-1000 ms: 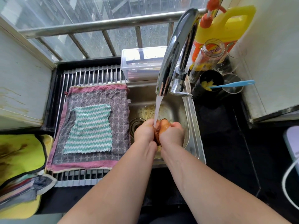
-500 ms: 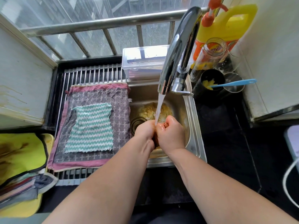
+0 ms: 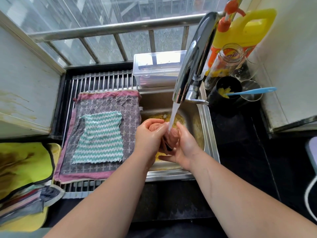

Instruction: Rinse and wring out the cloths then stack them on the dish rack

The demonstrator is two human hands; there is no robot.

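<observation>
Head view: at the centre of the frame a wet pink cloth point(image 3: 172, 139) is bunched into a roll between both hands, over the sink point(image 3: 211, 134). The left hand point(image 3: 148, 134) has its fingers curled round the roll's upper end. The right hand point(image 3: 186, 146) wraps the lower part, its fingers underneath. Water point(image 3: 173, 115) from the tap point(image 3: 193, 62) falls straight onto the cloth.

Left of the sink is the dish rack point(image 3: 103, 81), with a grey-and-pink cloth point(image 3: 106, 102) spread flat on it and a teal striped cloth point(image 3: 101, 138) on top of that. A clear plastic box point(image 3: 157, 69) sits behind the sink.

At upper right is a yellow jug point(image 3: 245, 30). Below it a black cup point(image 3: 228, 86) holds yellow bits and a blue-handled tool point(image 3: 252, 91).
</observation>
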